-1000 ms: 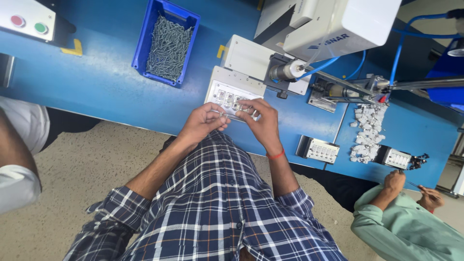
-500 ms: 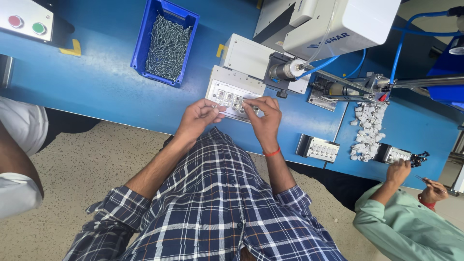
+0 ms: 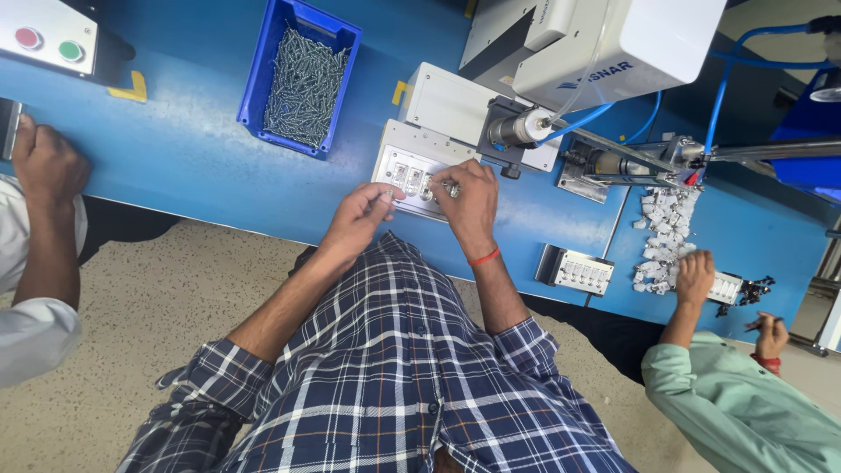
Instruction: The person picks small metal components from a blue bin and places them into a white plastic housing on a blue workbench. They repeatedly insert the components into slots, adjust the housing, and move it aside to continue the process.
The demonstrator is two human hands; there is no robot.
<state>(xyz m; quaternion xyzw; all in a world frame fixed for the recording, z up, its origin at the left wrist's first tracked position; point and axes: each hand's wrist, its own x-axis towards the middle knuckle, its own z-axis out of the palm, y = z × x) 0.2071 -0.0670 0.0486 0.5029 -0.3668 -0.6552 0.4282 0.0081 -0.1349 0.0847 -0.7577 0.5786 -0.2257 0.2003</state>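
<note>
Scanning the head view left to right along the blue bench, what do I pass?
Control box with red and green buttons → blue bin of screws → left hand → white switch plate → right hand → second switch plate → pile of small white parts → a co-worker's hand.

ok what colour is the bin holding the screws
Blue: the open bin of screws on the blue bench, clearest in the head view.
</note>
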